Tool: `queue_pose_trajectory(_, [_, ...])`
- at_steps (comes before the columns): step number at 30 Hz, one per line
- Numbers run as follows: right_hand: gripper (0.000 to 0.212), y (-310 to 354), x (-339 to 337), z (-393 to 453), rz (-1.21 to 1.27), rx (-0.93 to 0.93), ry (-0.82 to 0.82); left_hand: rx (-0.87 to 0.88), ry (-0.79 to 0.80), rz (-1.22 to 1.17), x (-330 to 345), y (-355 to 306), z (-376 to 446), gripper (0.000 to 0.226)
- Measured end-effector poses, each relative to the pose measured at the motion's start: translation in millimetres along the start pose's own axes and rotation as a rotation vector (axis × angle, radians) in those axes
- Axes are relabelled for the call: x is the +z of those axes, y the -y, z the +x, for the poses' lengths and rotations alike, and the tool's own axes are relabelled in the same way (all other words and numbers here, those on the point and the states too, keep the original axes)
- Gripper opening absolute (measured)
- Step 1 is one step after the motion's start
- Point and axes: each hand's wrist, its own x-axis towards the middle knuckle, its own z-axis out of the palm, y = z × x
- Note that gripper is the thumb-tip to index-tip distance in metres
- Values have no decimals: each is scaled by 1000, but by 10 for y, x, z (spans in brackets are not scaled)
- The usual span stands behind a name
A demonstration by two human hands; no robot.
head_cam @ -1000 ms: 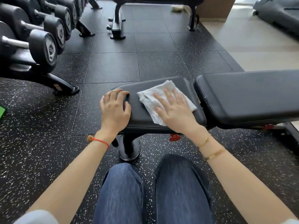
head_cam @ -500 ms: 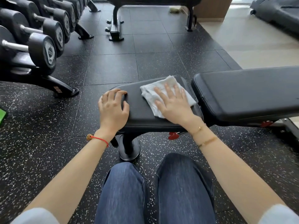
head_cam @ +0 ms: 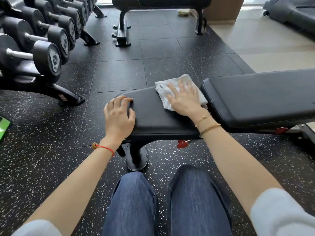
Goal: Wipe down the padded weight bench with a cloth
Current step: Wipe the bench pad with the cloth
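The black padded weight bench has a small seat pad [head_cam: 153,114] in front of me and a long back pad [head_cam: 259,97] to its right. A white cloth [head_cam: 163,92] lies on the far right corner of the seat pad, partly overhanging the far edge. My right hand [head_cam: 184,99] lies flat on the cloth with fingers spread, pressing it onto the pad. My left hand [head_cam: 118,116] rests curled over the seat pad's left end, holding nothing loose.
A dumbbell rack [head_cam: 42,53] with several black dumbbells stands to the left. Another bench [head_cam: 160,2] stands at the back. The bench's foot [head_cam: 136,159] and a red knob [head_cam: 182,143] sit just before my knees [head_cam: 163,201]. A green object [head_cam: 4,126] lies at far left.
My right hand has slid the cloth away from me and to the right, toward the far right corner of the seat pad. My left hand has stayed on the pad's left end.
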Motion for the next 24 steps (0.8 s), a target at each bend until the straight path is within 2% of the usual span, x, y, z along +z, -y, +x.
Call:
queue_pose_trajectory(4, [55,236,172,-388,-42,-200,-60,-3,-5,0,6,3,-4,39])
queue_pose_trajectory(7, [54,70,242,-709,-17,-277,-81,-2,-15,-5,9,0,-4,43])
queue_pose_trajectory(9, [53,-121,212,-741,-16,-238,-90,2,-15,-2,18,1,-5,44])
queue_pose_trajectory(12, [53,-323,135,-471,-23,-79,-77,4,-12,8,27,2,-5,45])
queue_pose_trajectory(14, [53,-328,71,-171,6,21,-52,2,-17,16,32,8,0,42])
queue_pose_trajectory(16, [54,-213,35,87,12,40,-36,-4,-15,23,36,9,6,40])
queue_pose_trajectory(19, [55,140,71,200,-27,-57,-11,-11,-12,27,37,17,12,38])
queue_pose_trajectory(24, [55,419,233,-360,-59,-275,-56,-4,0,28,46,40,3,37])
